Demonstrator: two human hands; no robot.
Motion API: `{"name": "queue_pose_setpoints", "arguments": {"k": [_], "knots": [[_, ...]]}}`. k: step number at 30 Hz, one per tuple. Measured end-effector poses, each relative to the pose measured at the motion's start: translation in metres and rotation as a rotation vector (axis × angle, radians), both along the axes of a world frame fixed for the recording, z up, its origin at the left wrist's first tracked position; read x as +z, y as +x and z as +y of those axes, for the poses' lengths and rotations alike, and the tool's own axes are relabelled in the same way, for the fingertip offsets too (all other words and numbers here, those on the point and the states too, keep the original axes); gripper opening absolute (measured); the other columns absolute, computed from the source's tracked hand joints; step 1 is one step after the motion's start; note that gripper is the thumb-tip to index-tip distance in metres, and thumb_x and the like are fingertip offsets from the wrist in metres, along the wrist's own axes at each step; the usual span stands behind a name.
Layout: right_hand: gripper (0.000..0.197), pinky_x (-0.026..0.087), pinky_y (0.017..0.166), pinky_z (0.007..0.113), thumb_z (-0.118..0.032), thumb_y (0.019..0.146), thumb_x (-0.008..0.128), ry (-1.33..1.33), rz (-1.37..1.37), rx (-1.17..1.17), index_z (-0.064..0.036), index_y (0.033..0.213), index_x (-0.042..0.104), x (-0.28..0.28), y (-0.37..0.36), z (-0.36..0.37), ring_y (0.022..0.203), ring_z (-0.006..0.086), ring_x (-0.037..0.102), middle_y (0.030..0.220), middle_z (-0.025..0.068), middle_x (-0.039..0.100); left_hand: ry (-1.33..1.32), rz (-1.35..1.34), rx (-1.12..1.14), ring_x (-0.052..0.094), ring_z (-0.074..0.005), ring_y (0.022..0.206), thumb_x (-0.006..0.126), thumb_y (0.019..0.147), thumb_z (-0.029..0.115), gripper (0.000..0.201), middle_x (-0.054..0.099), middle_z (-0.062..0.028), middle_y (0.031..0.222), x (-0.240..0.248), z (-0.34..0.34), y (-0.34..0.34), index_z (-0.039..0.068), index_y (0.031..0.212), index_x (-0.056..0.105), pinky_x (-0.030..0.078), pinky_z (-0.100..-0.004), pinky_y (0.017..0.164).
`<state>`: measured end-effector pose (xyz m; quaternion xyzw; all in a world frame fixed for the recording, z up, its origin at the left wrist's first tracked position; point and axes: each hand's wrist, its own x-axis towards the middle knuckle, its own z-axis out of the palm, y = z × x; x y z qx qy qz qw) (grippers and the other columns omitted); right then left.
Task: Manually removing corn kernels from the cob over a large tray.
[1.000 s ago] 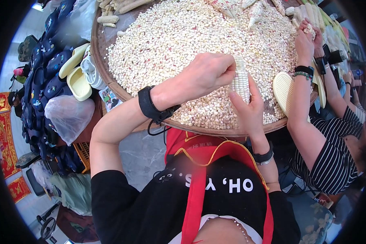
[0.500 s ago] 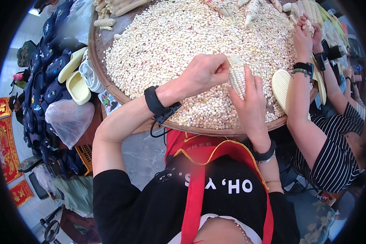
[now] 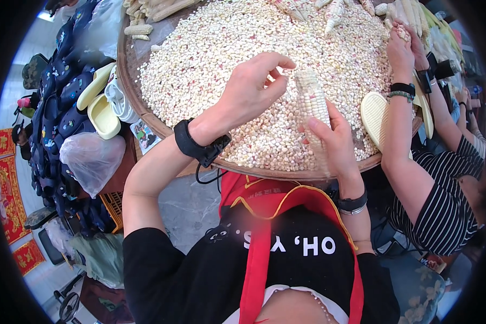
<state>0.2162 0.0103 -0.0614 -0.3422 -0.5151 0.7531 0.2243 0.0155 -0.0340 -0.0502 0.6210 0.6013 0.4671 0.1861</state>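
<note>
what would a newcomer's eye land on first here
Probably the pale corn kernels, spread across the big round tray in the upper middle. Over its near side, the right hand holds a partly stripped cob, with the left hand to the cob's left. Dark blue clogs crowd the left side.

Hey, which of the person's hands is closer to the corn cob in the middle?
Right: the right hand holds the cob by its lower part. The left hand is left of the cob's upper end, seemingly not touching.

Left fingers (image 3: 277, 60) parted; right fingers (image 3: 337, 116) curled
</note>
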Motion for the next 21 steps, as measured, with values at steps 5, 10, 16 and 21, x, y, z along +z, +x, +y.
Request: {"name": "queue_pose_setpoints", "arguments": {"k": [5, 10, 16, 21], "knots": [[0.05, 0.051, 0.066, 0.025, -0.014, 0.087, 0.057, 0.015, 0.114, 0.01, -0.0003, 0.131, 0.039, -0.006, -0.004, -0.004, 0.087, 0.0144, 0.062, 0.108, 0.0085, 0.058, -0.082, -0.054, -0.165, 0.061, -0.0131, 0.084, 0.063, 0.08, 0.006, 0.038, 0.061, -0.0063, 0.109, 0.017, -0.004, 0.003, 0.005, 0.117, 0.055, 0.051, -0.0264, 0.07], [0.054, 0.05, 0.068, 0.025, -0.012, 0.085, 0.057, 0.065, 0.098, -0.016, 0.0, 0.133, 0.034, -0.008, -0.002, -0.005, 0.089, 0.0146, 0.061, 0.111, 0.0092, 0.057, -0.1, -0.057, -0.23, 0.061, -0.0139, 0.085, 0.067, 0.079, 0.008, 0.045, 0.06, -0.0063, 0.113, 0.018, -0.005, -0.001, 0.005, 0.121, 0.053, 0.052, -0.027, 0.071], [0.061, 0.046, 0.077, 0.024, -0.014, 0.082, 0.065, 0.155, 0.001, 0.009, 0.0058, 0.133, 0.036, -0.006, 0.001, -0.004, 0.089, 0.0113, 0.056, 0.108, 0.0079, 0.058, -0.103, 0.028, -0.329, 0.061, -0.0161, 0.086, 0.069, 0.077, 0.008, 0.042, 0.06, -0.007, 0.112, 0.02, -0.003, -0.008, 0.006, 0.118, 0.057, 0.054, -0.0278, 0.071], [0.057, 0.046, 0.075, 0.024, -0.014, 0.082, 0.065, 0.233, -0.052, 0.025, 0.0061, 0.13, 0.042, -0.004, -0.001, -0.005, 0.086, 0.0105, 0.057, 0.103, 0.0067, 0.061, -0.044, 0.151, -0.318, 0.061, -0.0202, 0.086, 0.065, 0.076, 0.005, 0.034, 0.06, -0.0094, 0.1, 0.017, -0.004, -0.005, 0.006, 0.109, 0.059, 0.055, -0.0296, 0.07]]}}
